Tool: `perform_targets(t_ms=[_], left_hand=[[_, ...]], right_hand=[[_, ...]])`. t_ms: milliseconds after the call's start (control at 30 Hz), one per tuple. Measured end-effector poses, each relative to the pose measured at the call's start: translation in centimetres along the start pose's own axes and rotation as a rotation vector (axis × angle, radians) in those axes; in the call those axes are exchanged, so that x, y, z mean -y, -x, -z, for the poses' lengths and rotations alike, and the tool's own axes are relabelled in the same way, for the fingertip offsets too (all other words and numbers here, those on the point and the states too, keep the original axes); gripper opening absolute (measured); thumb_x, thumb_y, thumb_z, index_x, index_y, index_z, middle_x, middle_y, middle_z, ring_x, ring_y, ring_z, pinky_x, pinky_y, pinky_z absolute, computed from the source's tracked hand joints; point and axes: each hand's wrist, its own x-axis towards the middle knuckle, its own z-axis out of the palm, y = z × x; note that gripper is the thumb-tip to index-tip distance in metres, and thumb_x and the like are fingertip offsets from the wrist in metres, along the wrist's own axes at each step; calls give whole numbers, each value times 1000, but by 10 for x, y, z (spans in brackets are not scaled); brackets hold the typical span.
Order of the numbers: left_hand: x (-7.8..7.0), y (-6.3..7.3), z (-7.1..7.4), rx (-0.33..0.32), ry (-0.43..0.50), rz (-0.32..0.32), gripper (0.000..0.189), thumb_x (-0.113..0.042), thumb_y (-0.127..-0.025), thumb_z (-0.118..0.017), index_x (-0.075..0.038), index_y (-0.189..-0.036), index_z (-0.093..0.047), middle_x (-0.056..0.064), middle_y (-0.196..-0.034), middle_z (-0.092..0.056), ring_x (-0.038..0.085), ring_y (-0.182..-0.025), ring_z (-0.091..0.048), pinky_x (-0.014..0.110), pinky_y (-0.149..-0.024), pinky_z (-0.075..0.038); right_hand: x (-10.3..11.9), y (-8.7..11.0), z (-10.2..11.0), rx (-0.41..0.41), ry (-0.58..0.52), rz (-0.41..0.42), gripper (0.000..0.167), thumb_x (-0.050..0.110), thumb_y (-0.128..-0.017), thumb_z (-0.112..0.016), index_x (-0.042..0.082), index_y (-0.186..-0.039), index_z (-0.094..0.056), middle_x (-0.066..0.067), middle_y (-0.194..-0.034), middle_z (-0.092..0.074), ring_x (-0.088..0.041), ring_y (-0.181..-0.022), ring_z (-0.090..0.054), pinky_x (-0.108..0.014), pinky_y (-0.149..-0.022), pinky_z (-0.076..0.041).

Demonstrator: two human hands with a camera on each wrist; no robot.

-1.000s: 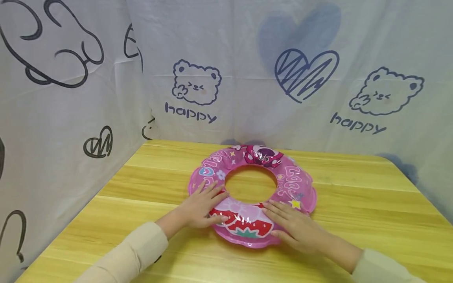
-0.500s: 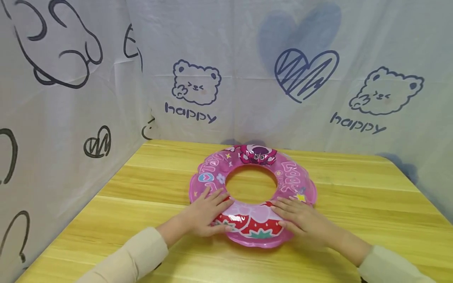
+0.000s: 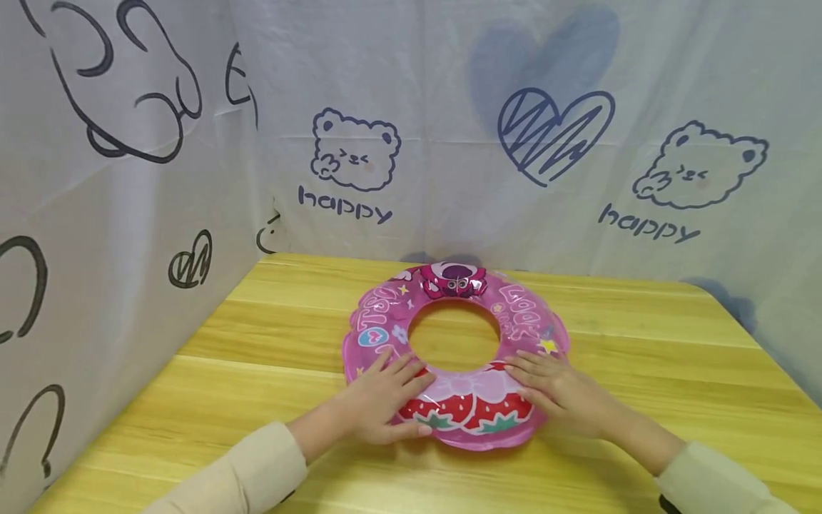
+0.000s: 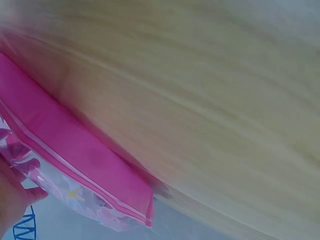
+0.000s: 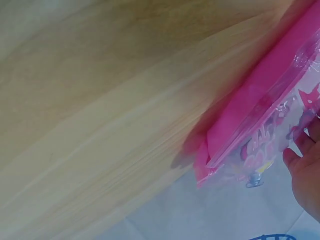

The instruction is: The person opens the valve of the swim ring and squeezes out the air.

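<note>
Flat on the yellow wood-grain bench (image 3: 668, 357) lies a round, glossy pink plastic inflatable ring (image 3: 472, 403), without a long axis. At its near-left side rests the left hand (image 3: 387, 401), near-right the right hand (image 3: 565, 391), about equally close; both grips lie spread.

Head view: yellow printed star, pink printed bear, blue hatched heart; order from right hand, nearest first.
1. Yellow printed star: beside right hand.
2. Pink printed bear: far side of pink inflatable ring.
3. Blue hatched heart: white cloth behind.
</note>
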Motion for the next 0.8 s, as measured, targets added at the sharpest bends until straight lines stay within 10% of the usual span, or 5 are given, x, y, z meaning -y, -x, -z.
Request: perform_targets(t_ms=[300,600,800], left_hand=[[-4,0,3,2,18,-8,72,-61,-90,-38,-15,-145,-32,11,-148,-36,31,-139,-29,53,-115,-16],[8,-4,1,-118,35,-48,76,-59,-88,-43,-11,-146,-29,12,-155,-21,33,-142,-19,52,-115,-16],[19,-10,-1,-160,66,-23,81,-60,-87,-44,-10,-148,-24,12,-157,-8,32,-145,-7,52,-116,-11]], right_hand=[[-1,0,3,6,-45,-51,36,20,-92,-56,7,-124,-60,-11,-131,-57,-35,-122,-51,-56,-99,-39],[-19,-10,11,-444,-36,-110,36,-2,-71,-73,-2,-106,-66,-18,-103,-68,-36,-98,-62,-50,-83,-51],[-43,-14,16,-520,-57,-295,37,-1,-79,-68,-7,-113,-59,-26,-109,-63,-40,-99,-58,-55,-82,-50]])
